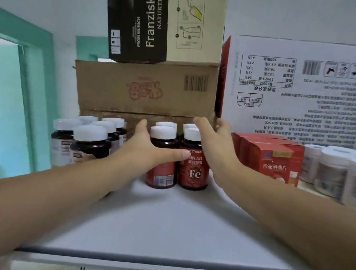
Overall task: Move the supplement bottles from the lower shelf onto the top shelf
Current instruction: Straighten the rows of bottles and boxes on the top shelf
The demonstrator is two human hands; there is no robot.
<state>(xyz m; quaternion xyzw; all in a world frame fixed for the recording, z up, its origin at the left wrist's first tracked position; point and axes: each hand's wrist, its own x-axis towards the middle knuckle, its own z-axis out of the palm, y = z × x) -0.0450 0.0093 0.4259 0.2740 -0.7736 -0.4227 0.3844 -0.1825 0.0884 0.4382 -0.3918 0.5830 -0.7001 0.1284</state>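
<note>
Several red-labelled supplement bottles (193, 173) with white caps stand in a tight cluster at the back of the white top shelf (171, 225). One front bottle shows "Fe". My left hand (145, 146) lies against the left side of the cluster, fingers straight, with the thumb stretched across the front of the left bottle (161, 174). My right hand (214, 144) lies flat against the cluster's right side, fingers reaching toward the back. Neither hand curls round a bottle. The rear bottles are mostly hidden.
Dark bottles with white caps (89, 143) stand left of the cluster. Red cartons (276, 158) and white jars (336, 173) stand to the right. Behind are a brown cardboard box (144, 89), a black Franziskaner box (141, 15) and a white carton (300, 90). A teal door frame (30, 91) is at left.
</note>
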